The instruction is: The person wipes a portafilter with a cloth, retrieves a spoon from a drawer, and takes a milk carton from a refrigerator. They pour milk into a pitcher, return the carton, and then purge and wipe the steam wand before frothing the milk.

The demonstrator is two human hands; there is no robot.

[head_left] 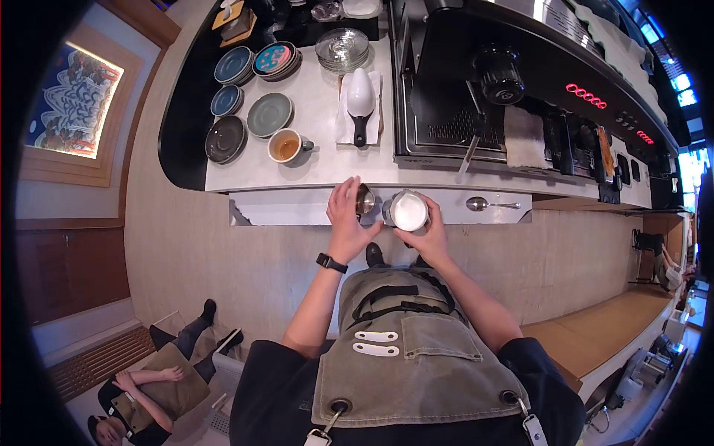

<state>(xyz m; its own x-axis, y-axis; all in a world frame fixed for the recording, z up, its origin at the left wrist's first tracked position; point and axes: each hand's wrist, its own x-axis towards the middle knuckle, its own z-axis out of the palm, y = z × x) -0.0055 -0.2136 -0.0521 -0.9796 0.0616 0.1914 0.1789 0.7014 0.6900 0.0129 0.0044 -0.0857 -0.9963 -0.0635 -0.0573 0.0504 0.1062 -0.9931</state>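
Note:
My right hand (429, 236) is wrapped around a milk pitcher (395, 212) filled with white, frothy milk (409, 212), thumb at its near side. Just left of it, a small metal pitcher (366, 199) stands on the light ledge in front of the counter. My left hand (348, 221) is beside this small pitcher, fingers stretched forward along its left side and thumb spread away from them. A cup (285, 146) with brown coffee in it stands on the counter, ahead and to the left. To the right, a spoon (491, 204) lies on the ledge.
An espresso machine (476, 82) fills the right of the counter. Stacked plates (234, 65), glass saucers (342, 48) and a white scoop (361, 97) with a black handle stand left of it. A person (156, 383) sits at lower left; another (669, 271) is far right.

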